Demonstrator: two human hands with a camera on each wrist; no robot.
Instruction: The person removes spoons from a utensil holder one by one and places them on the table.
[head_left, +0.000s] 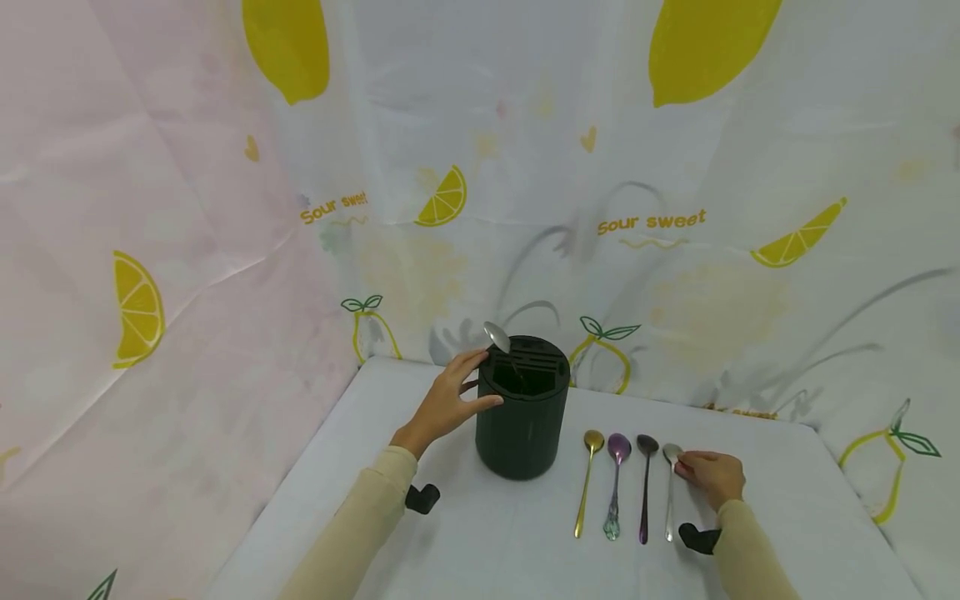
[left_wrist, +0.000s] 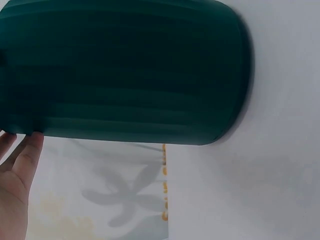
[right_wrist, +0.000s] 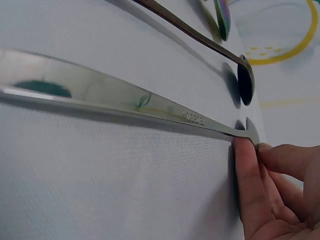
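A dark green utensil holder [head_left: 522, 433] with a slotted top stands upright on the table. A spoon with a silver bowl [head_left: 497, 337] leans out of its opening, bowl up. My left hand [head_left: 447, 397] touches the holder's left side near the rim, thumb and fingers spread and fairly straight; its fingertips [left_wrist: 35, 137] meet the wall in the left wrist view. Right of the holder, my right hand [head_left: 715, 477] pinches a silver spoon [head_left: 670, 500] near its bowl. In the right wrist view, this spoon's handle [right_wrist: 125, 97] runs left along the cloth.
Left of the silver spoon lie a gold spoon [head_left: 583, 492], a purple spoon with a greenish ornate handle [head_left: 616, 483] and a dark spoon [head_left: 646, 487], roughly parallel. The white table [head_left: 480, 550] meets a lemon-printed cloth backdrop [head_left: 525, 167] behind the holder.
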